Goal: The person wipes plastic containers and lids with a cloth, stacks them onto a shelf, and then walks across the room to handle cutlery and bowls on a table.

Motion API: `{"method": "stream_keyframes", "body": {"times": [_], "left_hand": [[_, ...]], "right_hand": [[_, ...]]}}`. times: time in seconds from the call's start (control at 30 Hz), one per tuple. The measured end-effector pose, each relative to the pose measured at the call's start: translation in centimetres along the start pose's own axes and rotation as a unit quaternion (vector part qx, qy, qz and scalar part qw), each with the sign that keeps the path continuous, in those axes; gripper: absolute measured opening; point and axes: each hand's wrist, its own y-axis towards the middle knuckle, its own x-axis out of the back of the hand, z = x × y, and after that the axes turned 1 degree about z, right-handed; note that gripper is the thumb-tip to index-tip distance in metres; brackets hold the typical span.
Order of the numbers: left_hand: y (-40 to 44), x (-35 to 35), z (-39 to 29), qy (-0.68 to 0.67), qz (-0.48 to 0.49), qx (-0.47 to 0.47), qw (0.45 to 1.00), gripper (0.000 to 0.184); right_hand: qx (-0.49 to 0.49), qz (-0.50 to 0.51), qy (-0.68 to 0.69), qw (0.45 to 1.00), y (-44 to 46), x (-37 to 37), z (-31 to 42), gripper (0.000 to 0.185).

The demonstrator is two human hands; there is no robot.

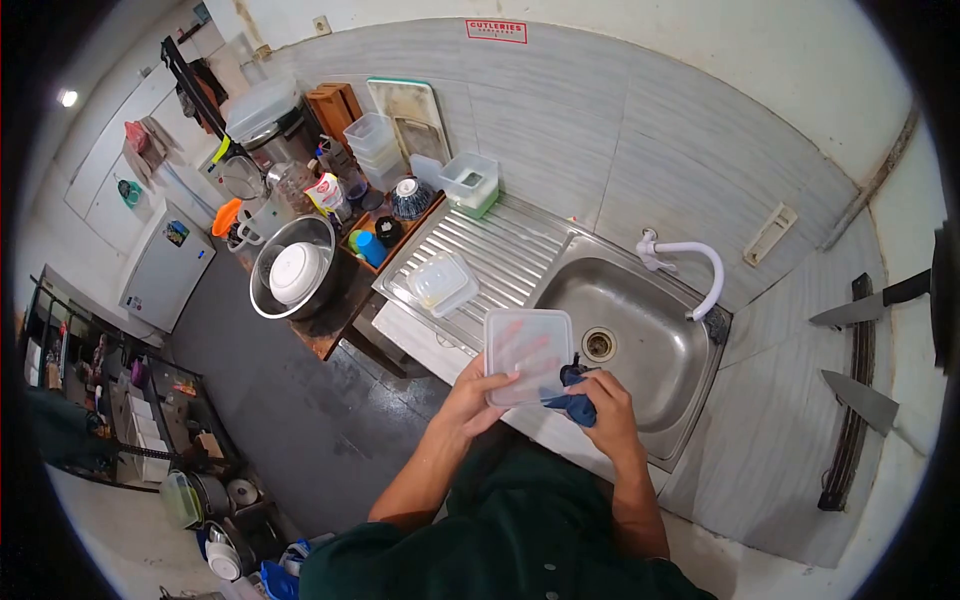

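A translucent rectangular plastic lid is held up by my left hand, thumb on its near face and fingers showing blurred through it from behind. My right hand is closed on a dark blue cloth, which touches the lid's lower right corner. Beyond the lid, a clear plastic container rests on the ribbed steel drainboard. The steel sink basin lies to the right, its drain visible.
A white curved faucet rises behind the sink. Two knives hang on the right wall rack. At left stand a large steel bowl with white bowls inside, and a wooden tray with cups. Stacked containers stand behind the drainboard.
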Motion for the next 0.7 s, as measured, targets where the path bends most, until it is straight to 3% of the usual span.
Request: {"method": "stream_keyframes", "body": {"times": [0.1,0.17,0.2,0.23,0.27,0.33,0.4,0.47,0.5,0.53,0.6,0.67,0.7], "left_hand": [[-0.4,0.1,-0.7,0.000,-0.025,-0.030,0.999,0.081],[-0.9,-0.1,-2.0,0.002,-0.024,-0.095,0.995,0.072],[-1.0,1.6,-1.9,0.083,-0.061,-0.089,0.991,0.062],[-1.1,2.1,-1.7,0.081,-0.066,-0.096,0.990,0.062],[-1.0,2.0,-1.3,0.135,-0.050,-0.082,0.986,0.055],[-1.0,2.1,0.1,0.227,-0.022,-0.018,0.974,0.049],[-1.0,1.6,2.6,0.309,0.049,0.041,0.949,0.052],[-0.8,0.6,5.4,0.381,0.155,0.028,0.911,0.055],[-0.5,-0.3,6.9,0.351,0.155,-0.059,0.922,0.056],[-0.5,0.3,6.5,0.353,0.156,-0.061,0.920,0.056],[-1.1,1.1,5.0,0.270,0.107,0.030,0.956,0.056],[-1.9,2.1,4.5,0.288,0.099,0.010,0.953,0.058],[-2.3,3.3,4.3,0.234,0.098,0.011,0.967,0.061]], "right_hand": [[-0.063,0.011,-0.009,0.998,-0.2,0.8,-0.5,0.036],[-0.117,-0.027,-0.015,0.993,-0.8,1.1,-1.3,0.043],[-0.111,-0.021,-0.014,0.993,-1.1,1.0,-1.4,0.043],[-0.153,-0.090,0.007,0.984,-1.3,1.0,-1.2,0.040],[-0.196,-0.158,0.027,0.967,-1.3,0.9,-1.1,0.036],[-0.202,-0.176,0.071,0.961,-0.7,0.4,-0.6,0.027],[-0.196,-0.234,0.077,0.949,0.6,-0.7,0.4,0.024],[-0.150,-0.316,0.071,0.934,2.1,-3.4,1.5,0.021],[-0.111,-0.339,0.052,0.933,2.4,-4.4,3.0,0.020],[-0.052,-0.322,0.053,0.944,2.3,-4.9,3.7,0.022],[0.041,-0.283,0.037,0.958,3.0,-5.1,5.5,0.024],[0.037,-0.272,-0.025,0.961,3.2,-5.6,4.1,0.023],[0.036,-0.258,-0.085,0.962,3.6,-5.5,3.6,0.022]]}}
